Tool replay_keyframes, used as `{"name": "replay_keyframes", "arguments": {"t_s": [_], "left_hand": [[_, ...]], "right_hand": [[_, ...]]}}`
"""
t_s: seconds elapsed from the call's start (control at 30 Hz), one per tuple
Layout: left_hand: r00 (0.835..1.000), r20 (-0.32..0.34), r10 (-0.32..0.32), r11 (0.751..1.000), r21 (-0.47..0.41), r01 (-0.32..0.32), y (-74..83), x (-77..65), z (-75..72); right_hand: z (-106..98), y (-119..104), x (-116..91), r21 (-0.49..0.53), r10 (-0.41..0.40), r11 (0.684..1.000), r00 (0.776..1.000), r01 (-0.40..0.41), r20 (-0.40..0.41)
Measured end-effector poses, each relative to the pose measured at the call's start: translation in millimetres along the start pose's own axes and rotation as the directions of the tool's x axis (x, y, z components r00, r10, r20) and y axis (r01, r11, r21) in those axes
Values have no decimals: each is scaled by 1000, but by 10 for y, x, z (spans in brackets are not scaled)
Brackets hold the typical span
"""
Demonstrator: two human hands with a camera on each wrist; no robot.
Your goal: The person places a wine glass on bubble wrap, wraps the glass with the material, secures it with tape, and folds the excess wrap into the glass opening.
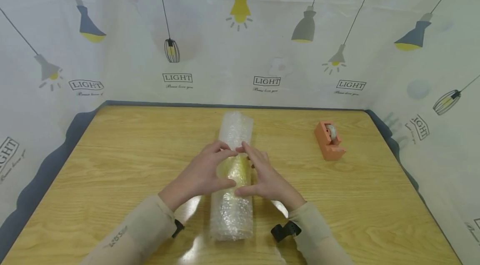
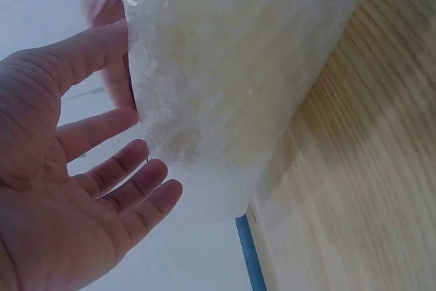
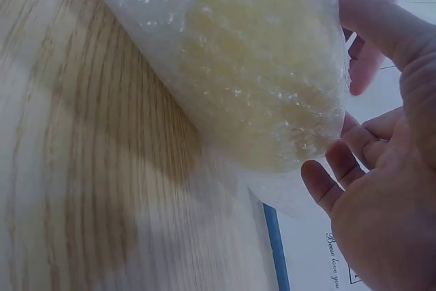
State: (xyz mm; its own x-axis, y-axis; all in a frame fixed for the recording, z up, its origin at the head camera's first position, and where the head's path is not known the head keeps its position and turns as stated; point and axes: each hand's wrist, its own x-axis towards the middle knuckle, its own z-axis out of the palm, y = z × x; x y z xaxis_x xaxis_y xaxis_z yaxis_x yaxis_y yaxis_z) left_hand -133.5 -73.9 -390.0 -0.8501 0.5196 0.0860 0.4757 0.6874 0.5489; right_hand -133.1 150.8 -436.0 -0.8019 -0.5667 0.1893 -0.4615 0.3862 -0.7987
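A long roll of bubble wrap (image 1: pixel 231 217) lies lengthwise on the wooden table, with something yellow showing through the layers of its middle part. What the yellow thing is cannot be made out. My left hand (image 1: pixel 202 172) is over the roll from the left, its fingers loosely bent and its thumb at the top of the wrap. From the other side my right hand (image 1: pixel 269 179) mirrors it, fingers extended and thumb near the left thumb. In both wrist views the fingertips meet or nearly meet the edge of the bubble wrap (image 2: pixel 211 66), and neither hand grips it.
An orange tape dispenser (image 1: pixel 327 142) with a roll of clear tape stands on the table (image 1: pixel 131 144) at the back right. A pale cloth (image 1: pixel 217 48) printed with lamps hangs behind and at both sides of the table.
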Motion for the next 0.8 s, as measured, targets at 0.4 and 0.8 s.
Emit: {"name": "replay_keyframes", "arguments": {"t_s": [0.4, 0.8], "left_hand": [[994, 89, -60, 996, 67, 54, 5, 10, -63], [988, 91, -122, 991, 70, 116, -1, 16, -46]], "right_hand": [[21, -1, 50, -6, 15, 1000, 1000, -15, 20], [-4, 10, -7, 43, -29, 999, 1000, 30, -2]]}}
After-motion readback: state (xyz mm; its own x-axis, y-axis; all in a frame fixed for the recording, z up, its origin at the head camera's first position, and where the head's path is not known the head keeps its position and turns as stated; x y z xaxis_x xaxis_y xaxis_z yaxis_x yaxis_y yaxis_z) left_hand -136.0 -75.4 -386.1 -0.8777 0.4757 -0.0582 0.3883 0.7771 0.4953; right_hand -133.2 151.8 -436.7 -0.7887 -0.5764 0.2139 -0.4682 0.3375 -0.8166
